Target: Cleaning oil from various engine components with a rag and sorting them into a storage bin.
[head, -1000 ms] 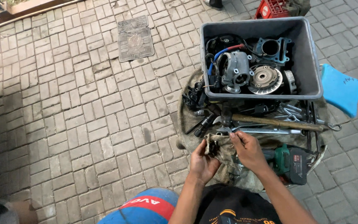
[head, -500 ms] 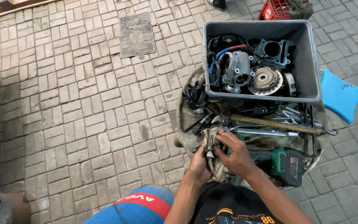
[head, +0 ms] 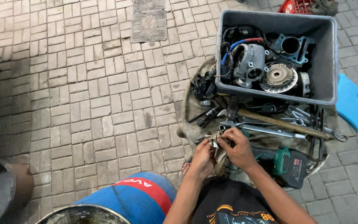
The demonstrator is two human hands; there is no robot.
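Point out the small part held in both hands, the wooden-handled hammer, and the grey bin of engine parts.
small part [head: 214,144], head view, its metal middle between the fingers.
hammer [head: 278,122], head view, mid wooden handle.
grey bin [head: 270,94], head view, near rim.

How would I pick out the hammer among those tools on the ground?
Find the grey plastic tub of engine parts. Just below its front wall, on the sackcloth, lies the long wooden-handled hammer, dark head to the left. Its brown handle sets it apart from the shiny steel wrenches beside it.

**Paved yard in daylight**

The ground is covered with grey interlocking paving bricks [head: 83,99], lit evenly by daylight. A square metal drain cover [head: 148,21] is set into the paving at the top. Dark stains are seen on several bricks.
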